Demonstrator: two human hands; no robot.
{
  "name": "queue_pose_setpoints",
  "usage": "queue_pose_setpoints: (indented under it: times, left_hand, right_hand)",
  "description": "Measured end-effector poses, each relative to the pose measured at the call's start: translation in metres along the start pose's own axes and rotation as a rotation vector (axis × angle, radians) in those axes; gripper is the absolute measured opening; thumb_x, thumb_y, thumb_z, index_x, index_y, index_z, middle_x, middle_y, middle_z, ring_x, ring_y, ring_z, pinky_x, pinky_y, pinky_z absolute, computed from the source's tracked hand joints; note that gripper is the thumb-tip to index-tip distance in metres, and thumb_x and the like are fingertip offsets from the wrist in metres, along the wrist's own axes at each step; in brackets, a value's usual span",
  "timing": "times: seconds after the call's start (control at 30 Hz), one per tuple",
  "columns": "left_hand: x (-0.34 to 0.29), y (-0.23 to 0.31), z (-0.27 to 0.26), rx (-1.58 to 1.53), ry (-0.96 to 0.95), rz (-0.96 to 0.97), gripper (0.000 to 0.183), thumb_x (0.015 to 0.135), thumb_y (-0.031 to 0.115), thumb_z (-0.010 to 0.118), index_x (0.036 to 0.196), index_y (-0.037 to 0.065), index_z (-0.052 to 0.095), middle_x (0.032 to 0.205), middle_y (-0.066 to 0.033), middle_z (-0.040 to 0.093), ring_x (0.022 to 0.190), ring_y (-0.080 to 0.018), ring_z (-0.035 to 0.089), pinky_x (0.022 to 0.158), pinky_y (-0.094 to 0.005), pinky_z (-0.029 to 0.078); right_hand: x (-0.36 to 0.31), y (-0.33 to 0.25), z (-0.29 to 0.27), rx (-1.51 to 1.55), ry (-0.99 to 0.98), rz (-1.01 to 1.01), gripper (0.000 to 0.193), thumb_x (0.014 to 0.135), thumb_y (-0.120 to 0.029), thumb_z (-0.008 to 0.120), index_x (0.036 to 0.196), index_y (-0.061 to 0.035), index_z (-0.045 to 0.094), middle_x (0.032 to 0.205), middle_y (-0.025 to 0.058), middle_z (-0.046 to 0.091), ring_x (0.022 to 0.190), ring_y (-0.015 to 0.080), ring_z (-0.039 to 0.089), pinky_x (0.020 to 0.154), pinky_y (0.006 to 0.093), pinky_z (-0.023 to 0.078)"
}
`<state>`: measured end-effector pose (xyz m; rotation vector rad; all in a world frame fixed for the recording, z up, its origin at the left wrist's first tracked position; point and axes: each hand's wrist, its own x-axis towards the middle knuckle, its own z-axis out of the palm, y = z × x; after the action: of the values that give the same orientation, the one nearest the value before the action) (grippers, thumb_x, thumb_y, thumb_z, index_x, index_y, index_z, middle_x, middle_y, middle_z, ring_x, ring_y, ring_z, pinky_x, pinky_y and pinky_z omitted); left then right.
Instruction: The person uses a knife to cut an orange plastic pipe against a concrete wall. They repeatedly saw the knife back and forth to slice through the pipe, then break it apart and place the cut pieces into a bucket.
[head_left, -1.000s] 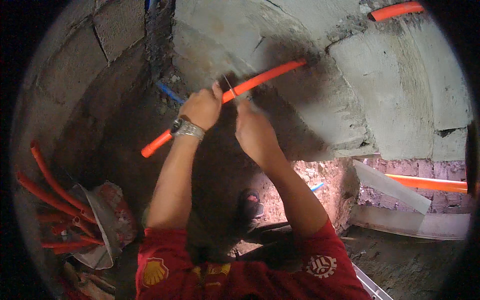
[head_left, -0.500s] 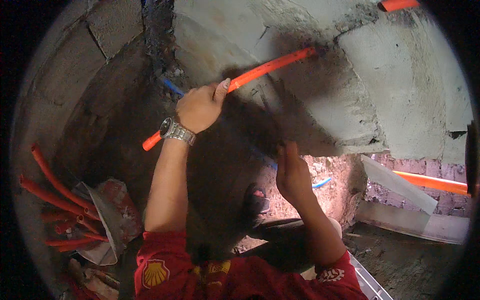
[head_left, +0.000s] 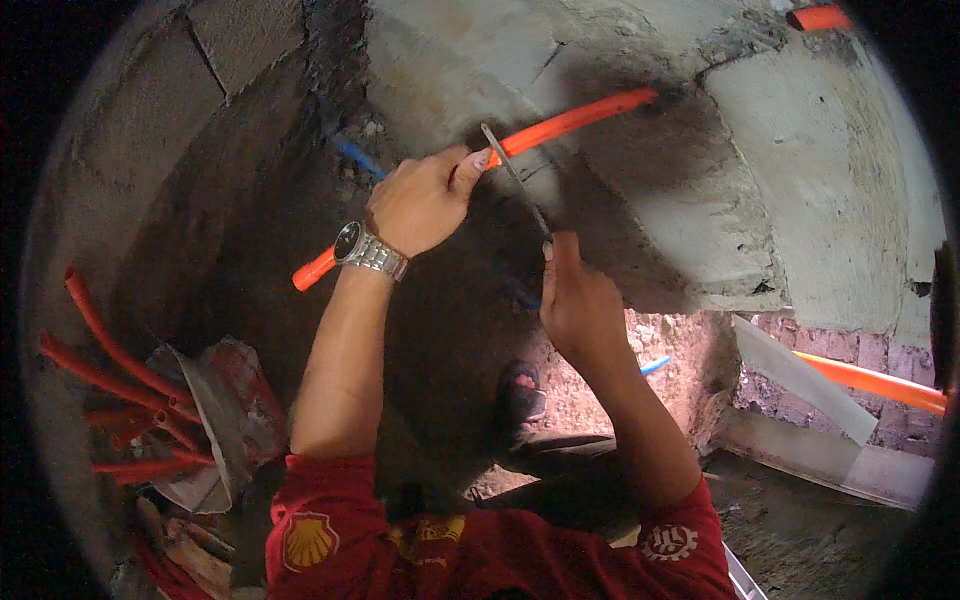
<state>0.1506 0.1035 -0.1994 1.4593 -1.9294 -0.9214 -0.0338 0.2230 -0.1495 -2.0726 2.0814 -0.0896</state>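
Observation:
My left hand [head_left: 420, 205], with a metal watch [head_left: 370, 250] at its wrist, is closed round an orange plastic pipe [head_left: 590, 113]. One end of the pipe points up to the right, and its flared lower end shows behind my wrist. My right hand [head_left: 582, 305] grips the lower end of a thin, narrow hacksaw blade [head_left: 520, 185]. The blade crosses the pipe close beside my left thumb; whether its edge touches the pipe I cannot tell.
Several orange pipes [head_left: 105, 372] stick out of a pale sack [head_left: 232, 430] at the left. A blue pipe [head_left: 358, 157] runs by the rough cement wall [head_left: 810, 190]. Bottom right shows a white rail [head_left: 745, 578]. Another orange pipe [head_left: 870, 382] lies beyond an opening at the right.
My right hand has risen, bringing the blade up across the orange pipe beside my left thumb. My left hand and the pipe have shifted slightly right in the picture, as has the whole view.

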Motion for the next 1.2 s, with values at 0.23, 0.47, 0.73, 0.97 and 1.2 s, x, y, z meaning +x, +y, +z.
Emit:
queue_pose_setpoints:
  times: [0.23,0.47,0.73,0.97,1.2]
  left_hand:
    - [0.001,-0.008,0.003,-0.041,0.042,0.063,0.042,0.101,0.05,0.047,0.097,0.014,0.068,0.079,-0.0196,0.068,0.081,-0.0464,0.065,0.069,-0.0576,0.051]
    - [-0.001,-0.003,-0.003,-0.069,0.005,0.043,0.038,0.101,0.047,0.048,0.099,0.014,0.067,0.079,-0.0194,0.068,0.082,-0.0458,0.065,0.071,-0.0577,0.051]
    - [-0.008,-0.014,0.004,0.063,0.077,0.147,0.038,0.101,0.048,0.051,0.113,0.015,0.065,0.073,-0.0197,0.066,0.074,-0.0438,0.066,0.063,-0.055,0.049]
    - [-0.009,-0.004,-0.003,0.019,0.055,0.093,0.039,0.101,0.049,0.051,0.106,0.015,0.068,0.074,-0.0188,0.067,0.075,-0.0438,0.066,0.064,-0.055,0.05]
    - [-0.009,-0.005,-0.002,0.013,0.071,0.107,0.042,0.101,0.052,0.049,0.106,0.016,0.069,0.075,-0.0181,0.068,0.077,-0.0436,0.067,0.065,-0.0551,0.051]
  right_hand:
    - [-0.002,-0.007,-0.003,-0.16,0.023,-0.015,0.03,0.097,-0.016,0.052,0.123,-0.0069,0.041,0.08,0.0225,0.068,0.068,0.0453,0.067,0.058,0.0565,0.054]
    - [-0.003,-0.017,-0.01,-0.171,-0.016,0.015,0.02,0.097,-0.015,0.051,0.112,-0.0096,0.039,0.081,0.0219,0.068,0.068,0.0447,0.068,0.057,0.0563,0.055]
    - [-0.001,-0.017,-0.011,-0.157,-0.032,0.052,0.019,0.097,-0.015,0.051,0.11,-0.0096,0.038,0.081,0.023,0.068,0.071,0.0474,0.067,0.059,0.0587,0.053]
    - [-0.006,-0.017,-0.004,-0.087,0.008,0.044,0.015,0.098,-0.011,0.048,0.108,-0.0077,0.038,0.072,0.0283,0.062,0.07,0.0524,0.061,0.061,0.0637,0.044]
    - [-0.006,-0.017,-0.007,-0.088,-0.018,0.067,0.016,0.097,-0.012,0.048,0.109,-0.0083,0.038,0.071,0.0294,0.062,0.069,0.054,0.061,0.062,0.0642,0.044]
